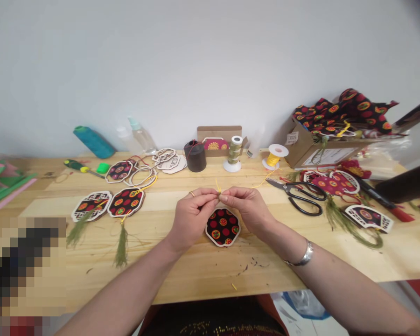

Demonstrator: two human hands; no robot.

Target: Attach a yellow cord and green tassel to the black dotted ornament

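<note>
My left hand (pixel 192 210) and my right hand (pixel 247 205) meet above the middle of the wooden table (pixel 203 266), fingertips pinched together on a thin yellow cord (pixel 218 188). Just below the hands lies a flat ornament (pixel 223 227) covered in black cloth with red and yellow circles; the cord appears to lead to its top edge. There is a ring on my left hand and a silver bracelet on my right wrist.
Finished ornaments with green tassels (pixel 121 205) lie at the left. Black scissors (pixel 301 193) and more ornaments lie at the right. A dark thread spool (pixel 195 156), a yellow cord spool (pixel 275 156), bottles and a cardboard box of patterned cloth (pixel 322 140) stand along the wall.
</note>
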